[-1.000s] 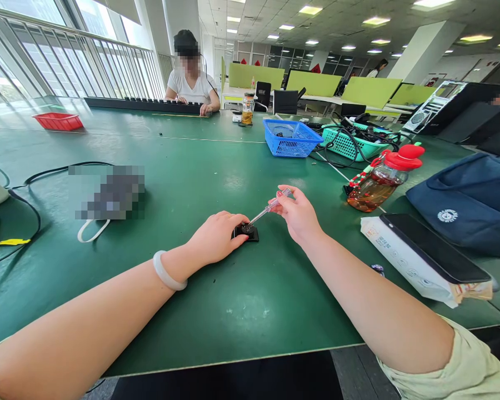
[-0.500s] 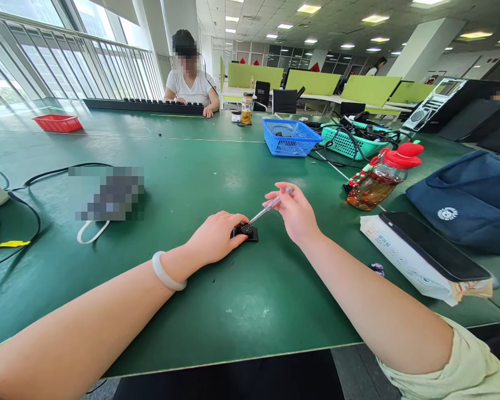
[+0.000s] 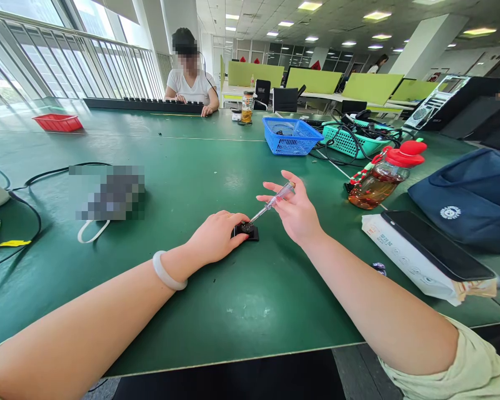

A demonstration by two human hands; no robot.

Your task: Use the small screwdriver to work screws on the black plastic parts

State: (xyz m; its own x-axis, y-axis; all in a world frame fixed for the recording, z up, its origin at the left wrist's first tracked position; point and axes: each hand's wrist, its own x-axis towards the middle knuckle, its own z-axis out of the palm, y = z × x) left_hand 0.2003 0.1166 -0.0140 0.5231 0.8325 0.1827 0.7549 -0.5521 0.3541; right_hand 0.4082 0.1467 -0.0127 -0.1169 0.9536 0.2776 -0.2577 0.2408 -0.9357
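Observation:
My left hand [image 3: 216, 238] grips a small black square part [image 3: 252, 233] flat on the table, thumb on the near side and fingers on the far side. Its exact kind is too small to make out. A clear-handled screwdriver [image 3: 270, 204] slants down from my right hand [image 3: 296, 215], its tip at the top of the black part. The handle lies between thumb and fingers of that hand, while some fingers stretch away from it. My left hand partly hides the black part.
Blue basket [image 3: 292, 136], teal basket [image 3: 354, 145] of cables, and a red-lidded bottle [image 3: 377, 180] stand farther back. At right, a phone [image 3: 437, 244] lies on a white packet [image 3: 404, 258] beside a navy bag [image 3: 466, 194]. A red tray [image 3: 58, 123] sits far left; across the table, a person [image 3: 191, 83].
The fingers of my right hand have spread and lifted around the screwdriver handle. The screwdriver tip and my left hand stay at the black part.

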